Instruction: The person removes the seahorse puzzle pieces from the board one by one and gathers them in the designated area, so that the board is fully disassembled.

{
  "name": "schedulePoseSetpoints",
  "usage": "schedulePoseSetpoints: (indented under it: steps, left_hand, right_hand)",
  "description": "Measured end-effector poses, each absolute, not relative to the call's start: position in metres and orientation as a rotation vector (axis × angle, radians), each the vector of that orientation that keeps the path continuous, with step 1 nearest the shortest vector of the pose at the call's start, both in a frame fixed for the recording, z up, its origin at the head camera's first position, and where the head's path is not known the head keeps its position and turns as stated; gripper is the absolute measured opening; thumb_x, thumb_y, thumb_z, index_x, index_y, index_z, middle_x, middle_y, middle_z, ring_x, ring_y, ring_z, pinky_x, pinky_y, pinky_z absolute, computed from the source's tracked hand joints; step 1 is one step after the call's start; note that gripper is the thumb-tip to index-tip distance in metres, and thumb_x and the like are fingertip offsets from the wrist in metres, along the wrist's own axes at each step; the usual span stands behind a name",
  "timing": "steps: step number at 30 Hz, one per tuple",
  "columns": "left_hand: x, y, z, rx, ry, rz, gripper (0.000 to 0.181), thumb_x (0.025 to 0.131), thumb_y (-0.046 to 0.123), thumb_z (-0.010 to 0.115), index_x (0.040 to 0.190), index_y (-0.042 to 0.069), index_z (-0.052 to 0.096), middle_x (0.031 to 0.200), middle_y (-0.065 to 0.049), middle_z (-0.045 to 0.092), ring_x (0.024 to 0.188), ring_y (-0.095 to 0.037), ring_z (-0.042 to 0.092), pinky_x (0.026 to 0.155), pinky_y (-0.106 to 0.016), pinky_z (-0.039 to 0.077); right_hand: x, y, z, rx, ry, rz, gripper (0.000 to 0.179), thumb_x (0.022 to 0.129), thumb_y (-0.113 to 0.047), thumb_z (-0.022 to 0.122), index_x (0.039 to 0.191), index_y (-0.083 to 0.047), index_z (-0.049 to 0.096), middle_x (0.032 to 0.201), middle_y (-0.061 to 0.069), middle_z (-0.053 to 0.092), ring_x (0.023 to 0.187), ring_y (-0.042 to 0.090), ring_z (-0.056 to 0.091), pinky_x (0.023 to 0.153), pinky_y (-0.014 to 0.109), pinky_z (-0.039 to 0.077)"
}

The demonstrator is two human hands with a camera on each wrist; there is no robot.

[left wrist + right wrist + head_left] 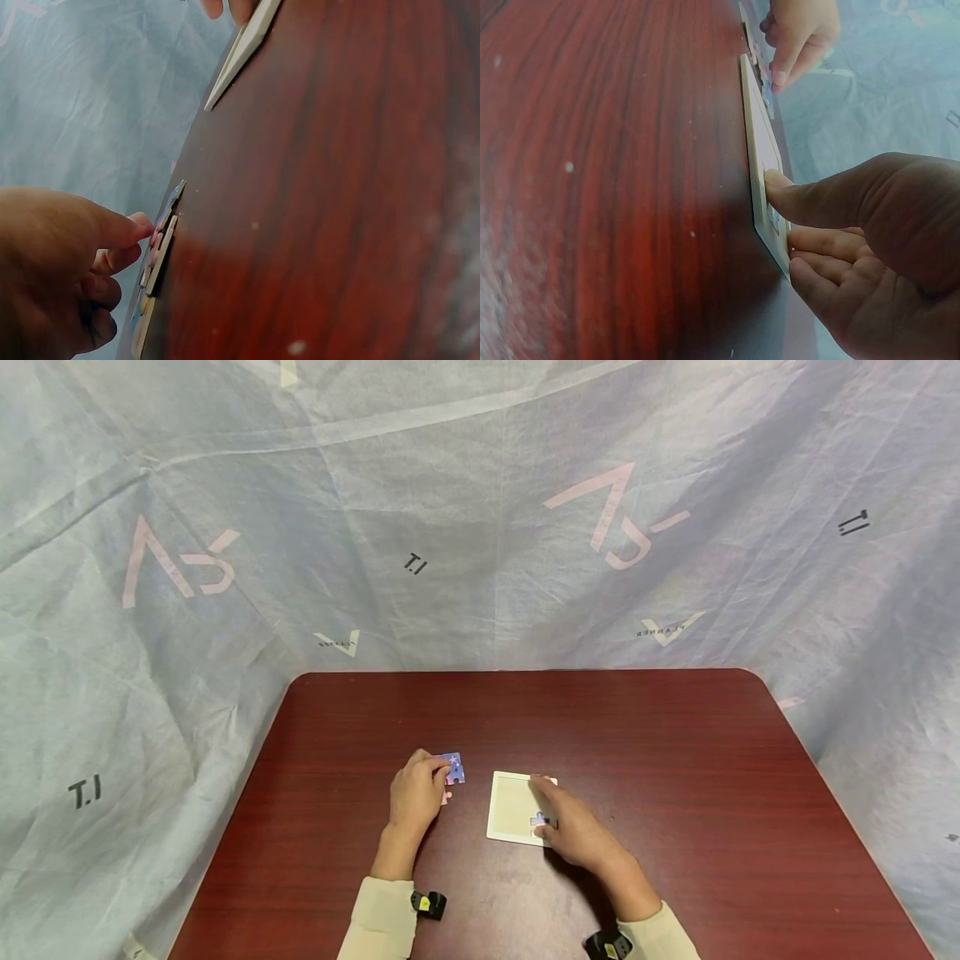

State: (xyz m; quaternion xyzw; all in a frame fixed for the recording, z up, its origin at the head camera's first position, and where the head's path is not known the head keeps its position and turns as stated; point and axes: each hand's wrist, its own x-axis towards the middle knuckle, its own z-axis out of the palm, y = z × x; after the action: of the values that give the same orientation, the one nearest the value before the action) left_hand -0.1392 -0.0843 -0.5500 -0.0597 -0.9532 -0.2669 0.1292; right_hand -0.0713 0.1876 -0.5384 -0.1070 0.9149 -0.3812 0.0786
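My left hand (417,789) is over a small group of puzzle pieces, blue and pink, left of the table's middle. Its thumb and forefinger pinch at a blue puzzle piece (456,770); the other fingers are curled in. A pink piece (446,797) shows beside the hand, and more pieces are hidden under it. My right hand (579,828) holds the right side of a square cream puzzle tray (512,808), with the thumb on its face and fingers at its edge. Inside the tray, near that thumb, lies a blue puzzle piece (537,819).
The dark red wooden table (697,777) has rounded far corners. A grey printed cloth (465,510) hangs behind it and along both sides. A black wrist device (429,905) sits on the left sleeve, another (609,946) on the right.
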Motion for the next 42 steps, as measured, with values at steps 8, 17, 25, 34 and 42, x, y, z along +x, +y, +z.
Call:
schedulePoseSetpoints:
  steps: [8,17,25,34,42]
  left_hand:
    - [-0.137,-0.086,-0.548,-0.177,-2.784,-0.767,0.013,0.096,0.017,0.077,0.105,0.012,0.085,0.1,-0.007,0.075,0.087,-0.029,0.076,0.075,-0.05,0.059]
    - [-0.133,-0.082,-0.542,-0.175,-2.775,-0.775,0.013,0.094,0.016,0.078,0.104,0.011,0.084,0.104,-0.006,0.076,0.089,-0.029,0.077,0.077,-0.049,0.059]
    - [-0.126,-0.07,-0.534,-0.273,-2.725,-0.8,0.012,0.093,0.016,0.079,0.101,0.009,0.084,0.1,-0.007,0.076,0.089,-0.026,0.077,0.077,-0.046,0.06]
    - [-0.115,-0.046,-0.524,-0.407,-2.759,-0.839,0.009,0.094,0.02,0.079,0.098,0.013,0.084,0.089,0.001,0.072,0.074,-0.014,0.068,0.065,-0.03,0.053]
    - [-0.102,-0.025,-0.516,-0.542,-2.9,-0.947,0.015,0.098,0.024,0.075,0.107,0.016,0.083,0.096,0.004,0.071,0.084,-0.012,0.068,0.073,-0.028,0.054]
  right_hand:
    - [-0.072,0.188,-0.538,-0.334,2.749,-1.129,0.075,0.086,0.005,0.08,0.154,0.003,0.048,0.152,0.023,0.058,0.139,0.038,0.059,0.115,0.055,0.047]
    - [-0.073,0.187,-0.538,-0.347,2.743,-1.119,0.076,0.086,0.004,0.079,0.155,0.003,0.046,0.154,0.022,0.057,0.141,0.036,0.057,0.116,0.055,0.045]
    - [-0.073,0.188,-0.534,-0.369,2.751,-1.132,0.075,0.085,0.004,0.08,0.153,0.004,0.048,0.152,0.023,0.059,0.138,0.037,0.059,0.113,0.057,0.047]
    - [-0.074,0.188,-0.534,-0.35,2.747,-1.111,0.075,0.085,0.003,0.081,0.153,0.003,0.049,0.151,0.022,0.06,0.137,0.036,0.06,0.113,0.056,0.047]
    - [-0.075,0.188,-0.534,-0.339,2.745,-1.099,0.076,0.085,0.001,0.081,0.154,0.001,0.048,0.15,0.022,0.06,0.138,0.037,0.059,0.113,0.055,0.048]
